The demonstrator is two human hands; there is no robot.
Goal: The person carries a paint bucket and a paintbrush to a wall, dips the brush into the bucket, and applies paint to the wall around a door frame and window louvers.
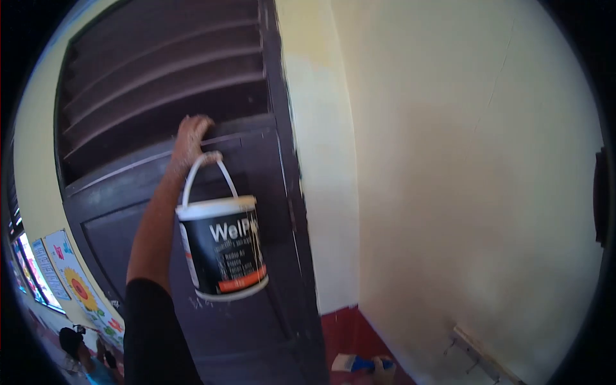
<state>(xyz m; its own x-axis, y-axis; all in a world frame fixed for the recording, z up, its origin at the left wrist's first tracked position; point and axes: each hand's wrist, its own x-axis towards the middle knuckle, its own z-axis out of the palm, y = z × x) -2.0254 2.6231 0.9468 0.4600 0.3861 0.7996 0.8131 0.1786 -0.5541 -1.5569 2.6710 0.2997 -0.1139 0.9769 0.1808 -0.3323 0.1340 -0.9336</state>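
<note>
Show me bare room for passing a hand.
The cream wall, right of the corner and above the hook rail. Crowded: the dark door, where the left hand holds the bucket, and low down, where the right hand holds the brush.

1 black bucket [224, 253] with a white rim hung slightly tilted from the left hand [196, 138]; 1 blue-handled, pale-bristled brush [360, 364] sat sideways in the right hand [385, 371].

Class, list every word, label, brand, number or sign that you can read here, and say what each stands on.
"WelP", with its ending unclear: on the black bucket.
Smaller print and orange band on the bucket: too blurred to read.
Sunflower poster and blue-edged sheet: any text too small to read.
</note>
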